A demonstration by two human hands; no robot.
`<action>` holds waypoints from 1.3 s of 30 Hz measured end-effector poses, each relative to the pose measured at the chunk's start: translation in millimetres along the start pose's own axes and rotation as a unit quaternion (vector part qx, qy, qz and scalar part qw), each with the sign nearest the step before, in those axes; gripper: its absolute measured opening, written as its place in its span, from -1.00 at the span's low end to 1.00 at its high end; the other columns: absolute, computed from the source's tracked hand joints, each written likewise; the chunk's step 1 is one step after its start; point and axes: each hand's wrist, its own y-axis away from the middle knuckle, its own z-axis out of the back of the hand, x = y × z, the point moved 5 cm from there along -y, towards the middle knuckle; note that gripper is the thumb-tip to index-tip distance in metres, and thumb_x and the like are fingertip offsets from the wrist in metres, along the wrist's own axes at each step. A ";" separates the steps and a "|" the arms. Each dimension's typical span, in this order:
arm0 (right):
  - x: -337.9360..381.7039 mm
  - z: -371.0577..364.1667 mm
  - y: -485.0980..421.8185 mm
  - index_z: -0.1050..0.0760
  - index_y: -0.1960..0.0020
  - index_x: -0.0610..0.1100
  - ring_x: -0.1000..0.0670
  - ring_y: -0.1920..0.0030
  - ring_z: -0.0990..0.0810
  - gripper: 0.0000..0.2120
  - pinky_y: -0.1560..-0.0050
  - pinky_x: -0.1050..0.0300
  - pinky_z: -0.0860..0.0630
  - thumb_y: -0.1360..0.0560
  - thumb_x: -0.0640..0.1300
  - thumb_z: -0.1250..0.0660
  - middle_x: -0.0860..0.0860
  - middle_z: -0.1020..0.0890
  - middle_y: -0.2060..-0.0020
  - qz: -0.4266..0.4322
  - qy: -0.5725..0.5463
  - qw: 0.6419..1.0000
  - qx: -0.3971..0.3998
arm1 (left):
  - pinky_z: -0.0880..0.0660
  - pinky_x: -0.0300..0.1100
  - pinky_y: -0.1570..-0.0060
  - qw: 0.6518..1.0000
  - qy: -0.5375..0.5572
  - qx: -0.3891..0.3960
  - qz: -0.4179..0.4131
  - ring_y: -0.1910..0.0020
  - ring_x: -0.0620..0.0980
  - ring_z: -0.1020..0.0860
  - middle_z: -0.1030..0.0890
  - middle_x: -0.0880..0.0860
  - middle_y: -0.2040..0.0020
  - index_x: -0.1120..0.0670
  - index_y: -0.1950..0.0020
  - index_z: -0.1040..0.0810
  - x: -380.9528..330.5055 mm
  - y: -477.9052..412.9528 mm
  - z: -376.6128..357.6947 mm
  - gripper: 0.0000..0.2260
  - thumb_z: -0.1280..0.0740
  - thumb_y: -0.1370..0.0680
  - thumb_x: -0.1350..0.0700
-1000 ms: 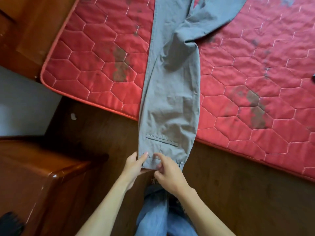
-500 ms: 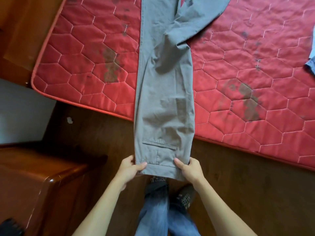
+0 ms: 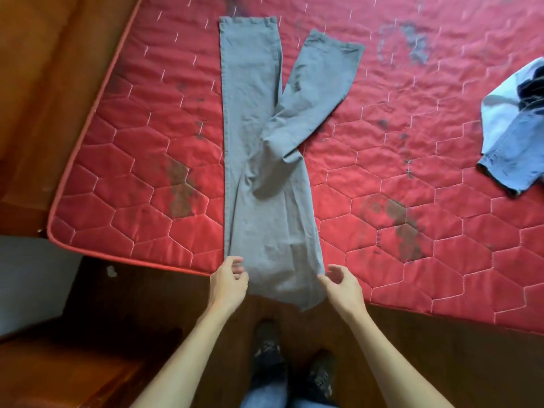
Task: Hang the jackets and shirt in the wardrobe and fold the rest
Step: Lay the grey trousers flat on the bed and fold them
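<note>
Grey trousers lie lengthwise on the red quilted mattress. An end with belt loops rests far up the bed, and one leg angles off to the right. The near end is a smooth fold that hangs a little over the mattress edge. My left hand is at the fold's left corner, its loosely bent fingers just touching the cloth. At the right corner my right hand hovers with relaxed, spread fingers. Neither hand grips the trousers.
A light blue denim garment with something dark on it lies at the mattress's right side. A wooden bed frame runs along the left. A wooden cabinet stands at the lower left. My shoes are on the dark wooden floor.
Both hands were pinching the waistband hanging off the bed edge. The waistband end now lies far up the mattress, a fold sits at the near edge, and both hands have let go.
</note>
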 end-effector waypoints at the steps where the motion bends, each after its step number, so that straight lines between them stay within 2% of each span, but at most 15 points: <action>1: 14.1 3.8 -7.8 -0.52 -0.29 -0.14 0.02 -0.10 -0.58 -0.62 -0.17 0.15 -0.44 -0.49 -0.09 -0.43 -0.02 -0.65 -0.10 0.006 -0.014 1.000 -0.004 | -0.43 -0.27 -0.01 1.000 0.000 -0.005 -0.018 0.06 -0.04 -0.59 -0.63 0.02 -0.02 0.12 -0.27 -0.55 -17.4 -9.5 5.1 -0.72 -0.34 -0.56 0.25; 5: 68.1 8.9 -47.7 -0.52 -0.31 -0.12 0.02 -0.19 -0.58 -0.59 -0.29 0.03 -0.48 -0.50 -0.04 -0.43 0.02 -0.64 -0.15 0.028 -0.056 0.998 0.022 | -0.47 -0.17 -0.12 0.997 -0.006 -0.041 -0.059 -0.01 0.05 -0.62 -0.66 0.10 -0.05 0.14 -0.25 -0.56 -79.4 -56.8 17.4 -0.74 -0.36 -0.56 0.20; 8: 109.0 8.4 -84.7 -0.50 -0.35 -0.13 0.05 -0.21 -0.57 -0.57 -0.32 0.08 -0.45 -0.51 -0.07 -0.42 -0.01 -0.62 -0.22 0.052 -0.058 0.996 0.044 | -0.47 -0.05 -0.23 0.995 0.001 -0.065 -0.071 -0.14 0.15 -0.61 -0.66 0.15 -0.13 0.17 -0.28 -0.55 -120.0 -99.1 21.5 -0.71 -0.38 -0.56 0.14; 13: 169.2 0.1 -142.4 -0.35 -0.48 -0.18 0.03 -0.36 -0.47 -0.39 -0.41 0.09 -0.37 -0.50 -0.09 -0.46 -0.06 -0.49 -0.39 0.061 -0.101 0.986 0.114 | -0.40 -0.07 -0.32 0.997 0.007 -0.055 -0.047 -0.31 0.13 -0.53 -0.58 0.12 -0.31 0.13 -0.39 -0.47 -168.1 -173.4 18.8 -0.61 -0.36 -0.59 0.03; 16: 197.2 -6.0 -171.9 -0.36 -0.46 -0.19 0.09 -0.32 -0.46 -0.41 -0.29 0.24 -0.36 -0.51 -0.10 -0.46 0.01 -0.49 -0.36 0.063 -0.131 0.978 0.147 | -0.41 -0.15 -0.24 0.998 0.044 -0.040 -0.011 -0.28 0.07 -0.53 -0.57 0.10 -0.28 0.12 -0.40 -0.45 -184.7 -215.7 9.2 -0.59 -0.34 -0.60 -0.01; 19: 217.8 -15.3 -196.0 -0.45 -0.32 -0.08 0.29 -0.09 -0.56 -0.60 -0.07 0.44 -0.40 -0.51 -0.16 -0.44 0.14 -0.57 -0.19 0.037 -0.184 0.964 0.190 | -0.33 -0.28 -0.08 0.994 0.100 -0.040 0.010 -0.18 0.01 -0.54 -0.57 0.03 -0.11 0.12 -0.32 -0.51 -198.6 -248.2 1.9 -0.67 -0.32 -0.62 -0.01; 21: 226.0 -21.8 -208.9 -0.52 -0.17 -0.03 0.36 0.07 -0.63 -0.71 0.06 0.46 -0.49 -0.48 -0.18 -0.47 0.14 -0.66 -0.08 0.008 -0.232 0.950 0.209 | -0.37 -0.29 -0.02 0.989 0.148 0.013 0.021 -0.13 -0.04 -0.55 -0.61 0.00 -0.06 0.11 -0.15 -0.59 -207.1 -262.0 -6.5 -0.78 -0.31 -0.63 -0.01; 23: 230.9 -27.4 -221.4 -0.59 -0.15 -0.09 0.12 -0.04 -0.69 -0.67 -0.14 0.19 -0.58 -0.40 -0.14 -0.52 -0.02 -0.71 -0.07 -0.037 -0.290 0.930 0.222 | -0.50 -0.22 -0.05 0.979 0.183 0.079 0.044 -0.03 -0.07 -0.63 -0.71 0.00 0.01 0.10 0.02 -0.68 -216.2 -272.7 -13.1 -0.78 -0.35 -0.60 -0.03; 25: 238.9 -30.8 -231.5 -0.60 -0.20 -0.18 -0.11 -0.15 -0.67 -0.60 -0.27 -0.04 -0.53 -0.38 -0.17 -0.51 -0.11 -0.70 -0.11 -0.072 -0.335 0.909 0.240 | -0.58 -0.19 -0.06 0.955 0.247 0.144 0.079 0.03 -0.06 -0.68 -0.74 0.06 0.02 0.15 0.02 -0.70 -234.2 -281.9 -15.3 -0.80 -0.40 -0.56 0.04; 28: 270.0 -26.2 -238.2 -0.59 -0.24 -0.26 -0.14 -0.19 -0.65 -0.56 -0.21 0.02 -0.54 -0.37 -0.20 -0.47 -0.14 -0.68 -0.14 -0.093 -0.401 0.877 0.247 | -0.60 -0.22 -0.02 0.913 0.292 0.266 0.098 0.04 0.00 -0.69 -0.73 0.10 -0.02 0.21 -0.10 -0.68 -273.9 -294.1 -11.9 -0.76 -0.41 -0.50 0.13; 31: 316.4 -13.2 -242.2 -0.56 -0.27 -0.32 -0.15 -0.19 -0.64 -0.61 -0.24 -0.01 -0.51 -0.47 -0.21 -0.34 -0.19 -0.66 -0.16 -0.099 -0.484 0.830 0.261 | -0.61 -0.25 0.17 0.879 0.330 0.337 0.072 0.17 -0.03 -0.70 -0.73 0.09 0.10 0.15 0.05 -0.72 -317.3 -306.5 -1.7 -0.81 -0.44 -0.36 0.22; 32: 331.5 -5.7 -248.0 -0.57 -0.25 -0.32 -0.16 -0.17 -0.64 -0.64 -0.24 -0.02 -0.52 -0.49 -0.22 -0.31 -0.21 -0.66 -0.15 -0.092 -0.498 0.826 0.249 | -0.62 -0.23 0.14 0.869 0.350 0.345 0.059 0.14 -0.01 -0.70 -0.73 0.09 0.07 0.15 0.01 -0.71 -332.7 -313.5 3.0 -0.78 -0.43 -0.35 0.24; 35: 377.5 13.9 -268.4 -0.61 -0.21 -0.30 -0.21 -0.13 -0.65 -0.66 -0.19 -0.04 -0.56 -0.45 -0.26 -0.32 -0.24 -0.67 -0.13 -0.048 -0.496 0.840 0.214 | -0.56 -0.02 -0.21 0.850 0.387 0.357 0.022 -0.14 0.11 -0.64 -0.65 0.18 -0.21 0.20 -0.32 -0.57 -374.8 -337.4 22.1 -0.55 -0.41 -0.42 0.26; 36: 391.8 18.0 -273.5 -0.62 -0.20 -0.29 -0.22 -0.13 -0.65 -0.65 -0.20 -0.04 -0.55 -0.44 -0.26 -0.33 -0.24 -0.67 -0.13 -0.037 -0.484 0.848 0.212 | -0.52 0.03 -0.27 0.850 0.384 0.361 0.012 -0.18 0.14 -0.61 -0.62 0.20 -0.26 0.21 -0.37 -0.53 -385.5 -345.8 28.3 -0.52 -0.40 -0.44 0.24; 39: 430.3 24.3 -287.2 -0.71 -0.02 -0.22 -0.14 0.03 -0.71 -0.74 -0.01 0.05 -0.63 -0.38 -0.24 -0.36 -0.20 -0.71 0.00 -0.036 -0.443 0.869 0.218 | -0.55 0.09 -0.22 0.853 0.388 0.350 0.007 -0.11 0.15 -0.64 -0.64 0.21 -0.21 0.22 -0.33 -0.56 -413.2 -366.1 50.1 -0.64 -0.37 -0.53 0.21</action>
